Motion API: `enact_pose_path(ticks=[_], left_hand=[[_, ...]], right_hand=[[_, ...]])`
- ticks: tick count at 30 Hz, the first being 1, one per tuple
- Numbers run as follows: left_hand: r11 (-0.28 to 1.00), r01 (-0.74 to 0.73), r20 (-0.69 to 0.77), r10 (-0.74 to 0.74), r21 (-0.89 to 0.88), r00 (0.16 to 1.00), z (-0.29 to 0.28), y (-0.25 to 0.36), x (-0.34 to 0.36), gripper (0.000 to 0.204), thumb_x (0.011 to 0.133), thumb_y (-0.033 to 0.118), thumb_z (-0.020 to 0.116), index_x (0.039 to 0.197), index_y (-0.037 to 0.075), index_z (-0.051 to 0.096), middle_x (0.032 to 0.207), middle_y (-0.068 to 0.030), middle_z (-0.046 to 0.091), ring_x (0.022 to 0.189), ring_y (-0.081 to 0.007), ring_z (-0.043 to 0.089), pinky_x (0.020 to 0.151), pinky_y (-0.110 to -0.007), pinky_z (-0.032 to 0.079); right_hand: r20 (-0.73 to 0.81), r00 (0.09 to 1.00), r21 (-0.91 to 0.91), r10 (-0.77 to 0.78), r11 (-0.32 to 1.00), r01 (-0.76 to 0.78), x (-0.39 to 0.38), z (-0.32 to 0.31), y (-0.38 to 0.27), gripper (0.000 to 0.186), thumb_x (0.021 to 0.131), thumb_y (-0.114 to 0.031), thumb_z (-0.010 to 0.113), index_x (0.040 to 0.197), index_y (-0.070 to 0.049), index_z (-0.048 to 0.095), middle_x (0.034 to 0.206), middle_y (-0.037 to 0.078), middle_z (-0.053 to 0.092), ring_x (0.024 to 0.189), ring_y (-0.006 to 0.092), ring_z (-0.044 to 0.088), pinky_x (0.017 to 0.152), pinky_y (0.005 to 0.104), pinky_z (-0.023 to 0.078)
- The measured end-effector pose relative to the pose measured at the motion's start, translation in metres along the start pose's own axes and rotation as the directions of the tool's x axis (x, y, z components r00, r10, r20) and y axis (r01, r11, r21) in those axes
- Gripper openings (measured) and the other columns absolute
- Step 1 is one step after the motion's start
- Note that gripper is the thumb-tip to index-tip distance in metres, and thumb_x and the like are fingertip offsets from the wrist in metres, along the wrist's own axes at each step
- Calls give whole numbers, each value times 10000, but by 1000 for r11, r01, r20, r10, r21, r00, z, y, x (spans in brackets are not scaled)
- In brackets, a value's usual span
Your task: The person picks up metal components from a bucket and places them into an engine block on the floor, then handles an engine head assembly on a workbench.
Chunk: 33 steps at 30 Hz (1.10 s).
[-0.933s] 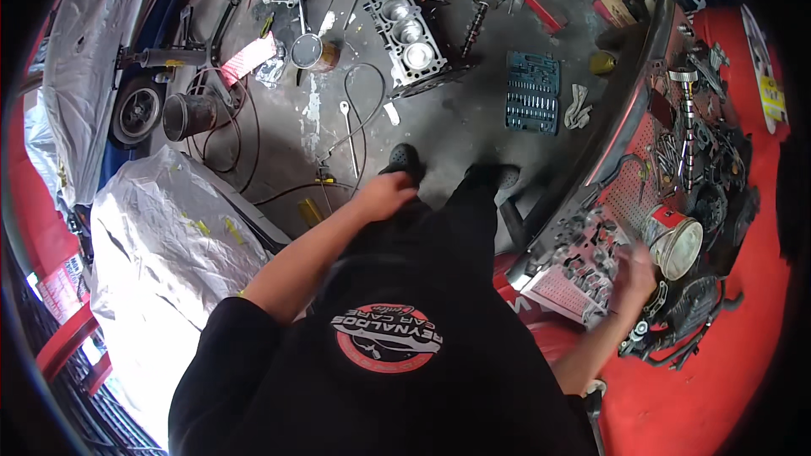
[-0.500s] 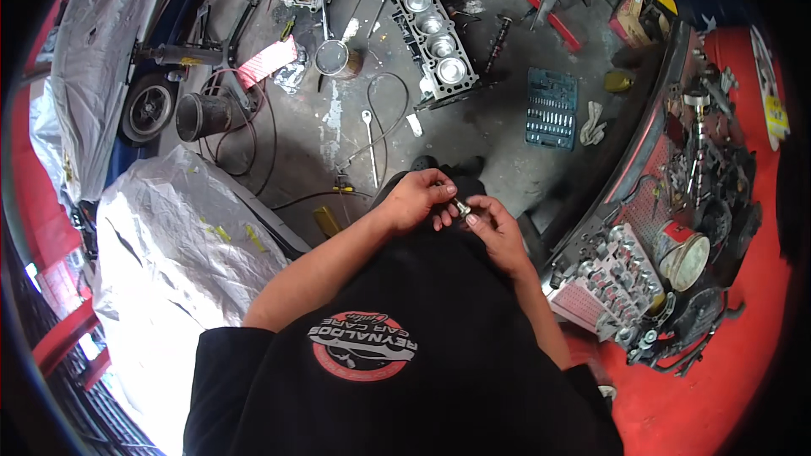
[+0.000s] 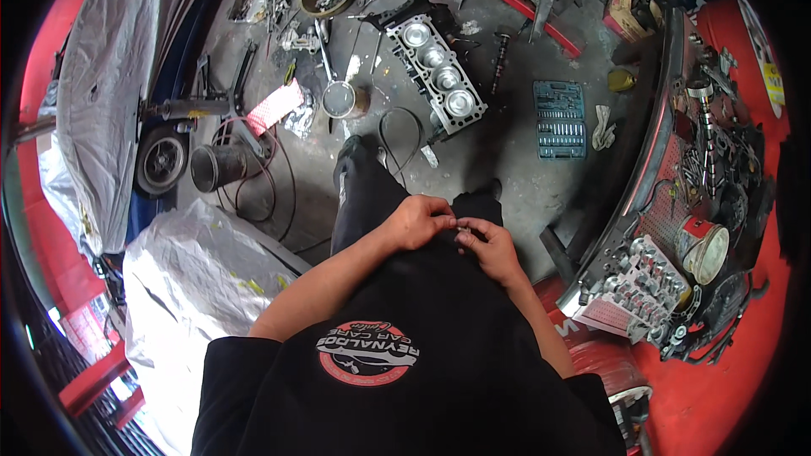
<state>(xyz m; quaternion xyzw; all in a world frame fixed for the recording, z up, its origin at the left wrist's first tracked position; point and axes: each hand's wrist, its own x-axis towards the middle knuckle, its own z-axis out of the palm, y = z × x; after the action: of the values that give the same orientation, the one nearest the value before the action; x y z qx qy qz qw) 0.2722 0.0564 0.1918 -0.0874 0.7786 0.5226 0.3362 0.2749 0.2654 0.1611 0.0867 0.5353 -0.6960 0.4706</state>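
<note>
Grey floor [image 3: 515,118] bears an engine block [image 3: 439,67]; left hand [image 3: 421,223] and right hand [image 3: 490,248] pinch what looks like a small metal part [image 3: 462,229] between fingertips.

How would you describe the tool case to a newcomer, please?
Start from the pale engine block with four round pistons. Right of it in the picture, past a narrow dark shaft, the tool case lies open on the floor; its teal colour and rows of small shiny sockets distinguish it from the whitish cloth alongside.
</note>
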Motion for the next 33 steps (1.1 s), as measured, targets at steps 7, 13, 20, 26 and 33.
enact_pose_path(ticks=[7, 13, 20, 26, 33], left_hand=[[962, 203, 184, -170, -182, 968, -138, -118, 37, 303, 886, 310, 613, 951, 19, 669, 801, -88, 671, 755, -171, 641, 692, -322, 497], [879, 217, 126, -294, 424, 948, -297, -281, 3, 694, 855, 553, 559, 1314, 40, 462, 1223, -207, 575, 1165, -336, 531, 939, -420, 451], [761, 480, 330, -631, 436, 702, -369, -254, -10, 784, 863, 638, 473, 1296, -16, 488, 1241, -242, 557, 1124, -373, 560, 978, -410, 427], [705, -164, 521, -326, 690, 789, -370, -219, -5, 712, 888, 573, 471, 1267, -29, 508, 1227, -266, 551, 1134, -374, 545, 972, -402, 423], [612, -117, 422, -384, 782, 821, -329, -223, 14, 642, 916, 531, 437, 1214, -30, 527, 1202, -252, 565, 1147, -382, 524, 975, -407, 414]], right_hand=[[-297, 935, -413, -193, 909, 56, 86, 89, 33, 253, 876, -56, 623, 1116, 8, 577, 867, 40, 634, 756, 114, 586, 718, 261, 488], [-628, 778, -54, -19, 998, -19, 111, 177, 101, 213, 891, -16, 565, 1098, 13, 526, 859, 78, 605, 692, 128, 610, 661, 257, 501], [-790, 613, -74, 5, 992, -104, 115, 284, 87, 192, 915, -44, 540, 1102, -5, 516, 853, 60, 600, 686, 100, 587, 666, 234, 480], [-840, 540, 7, 59, 995, -98, 115, 298, 118, 199, 917, -59, 552, 1107, -15, 517, 844, 60, 608, 664, 96, 587, 590, 225, 486], [-891, 439, 193, 118, 972, 131, 90, 276, 187, 214, 925, -90, 550, 1124, -23, 509, 835, 55, 602, 608, 95, 570, 501, 223, 472]])
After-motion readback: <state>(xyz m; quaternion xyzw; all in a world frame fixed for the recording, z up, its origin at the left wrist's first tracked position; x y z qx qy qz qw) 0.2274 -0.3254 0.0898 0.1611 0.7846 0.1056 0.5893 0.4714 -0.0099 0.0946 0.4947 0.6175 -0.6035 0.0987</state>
